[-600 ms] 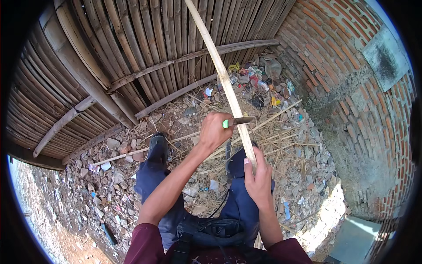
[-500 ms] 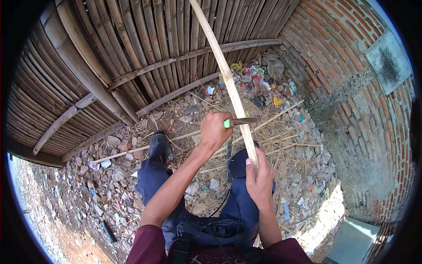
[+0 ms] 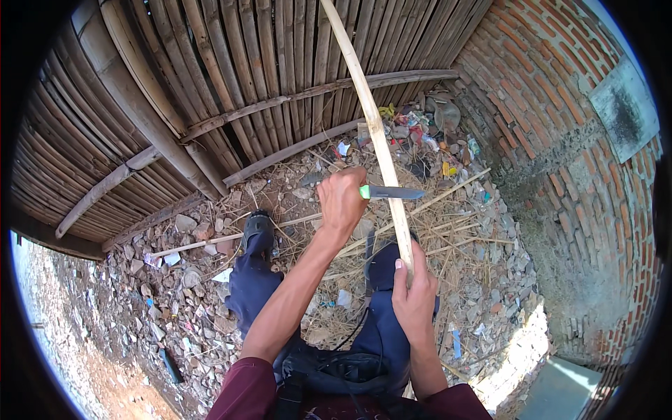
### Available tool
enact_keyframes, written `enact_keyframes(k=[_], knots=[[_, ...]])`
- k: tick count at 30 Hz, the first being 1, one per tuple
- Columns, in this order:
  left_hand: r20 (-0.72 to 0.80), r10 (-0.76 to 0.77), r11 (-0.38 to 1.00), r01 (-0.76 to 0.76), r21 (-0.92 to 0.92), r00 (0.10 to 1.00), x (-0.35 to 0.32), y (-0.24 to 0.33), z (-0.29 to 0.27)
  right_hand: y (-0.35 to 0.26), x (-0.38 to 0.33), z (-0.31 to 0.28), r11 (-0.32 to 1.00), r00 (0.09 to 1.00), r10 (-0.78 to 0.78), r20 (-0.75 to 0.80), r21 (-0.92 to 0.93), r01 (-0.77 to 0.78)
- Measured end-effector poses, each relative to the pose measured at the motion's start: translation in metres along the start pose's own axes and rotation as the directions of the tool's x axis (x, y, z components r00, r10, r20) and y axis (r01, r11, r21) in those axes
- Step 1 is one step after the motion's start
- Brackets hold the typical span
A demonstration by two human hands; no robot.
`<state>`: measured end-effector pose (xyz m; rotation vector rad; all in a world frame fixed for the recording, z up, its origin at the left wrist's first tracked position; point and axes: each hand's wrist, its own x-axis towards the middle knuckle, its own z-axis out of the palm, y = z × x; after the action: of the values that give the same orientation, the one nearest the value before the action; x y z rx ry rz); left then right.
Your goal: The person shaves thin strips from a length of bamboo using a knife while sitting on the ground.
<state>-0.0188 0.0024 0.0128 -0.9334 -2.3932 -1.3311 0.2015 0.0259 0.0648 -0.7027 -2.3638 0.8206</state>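
Observation:
My left hand (image 3: 343,201) is closed round the green handle of a knife (image 3: 395,192). Its dark blade points right and lies across a long pale bamboo strip (image 3: 381,150). The near end of that strip is gripped by my right hand (image 3: 414,283), thumb on top, just above my right knee. From there the strip runs away from me and leaves the picture at the top. Whether the blade bites into the bamboo or only rests against it, I cannot tell.
A bamboo slat wall (image 3: 280,56) with a cross pole stands ahead, and a brick wall (image 3: 560,105) rises on the right. Stones, straw and bamboo shavings (image 3: 455,231) cover the ground, with litter (image 3: 409,126) in the far corner. A grey slab (image 3: 560,388) lies at lower right.
The knife's blade shows more of its flat side now and sits slightly farther right. My left hand has risen a little. The whole view has shifted slightly, and both grips are kept.

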Motion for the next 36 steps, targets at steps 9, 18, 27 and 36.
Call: enact_keyframes(k=[9,18,27,36], knots=[[0.322,0.005,0.955,0.091,-0.283,0.947,-0.005,0.015,-0.017,0.009,-0.001,-0.011,0.987,0.991,0.115,0.066,0.104,-0.121],[0.551,0.075,0.801,0.279,-0.530,0.831,-0.010,0.010,-0.036,0.020,0.002,-0.013,0.970,0.980,0.200,0.016,0.139,-0.200],[0.268,0.136,0.933,-0.033,-0.357,0.954,-0.009,0.011,-0.037,0.028,0.000,-0.013,0.983,0.989,0.146,-0.024,0.115,-0.142],[0.166,0.359,0.926,-0.328,-0.188,0.918,-0.015,0.011,-0.036,0.023,0.001,-0.012,0.989,0.993,0.115,0.011,0.095,-0.116]])
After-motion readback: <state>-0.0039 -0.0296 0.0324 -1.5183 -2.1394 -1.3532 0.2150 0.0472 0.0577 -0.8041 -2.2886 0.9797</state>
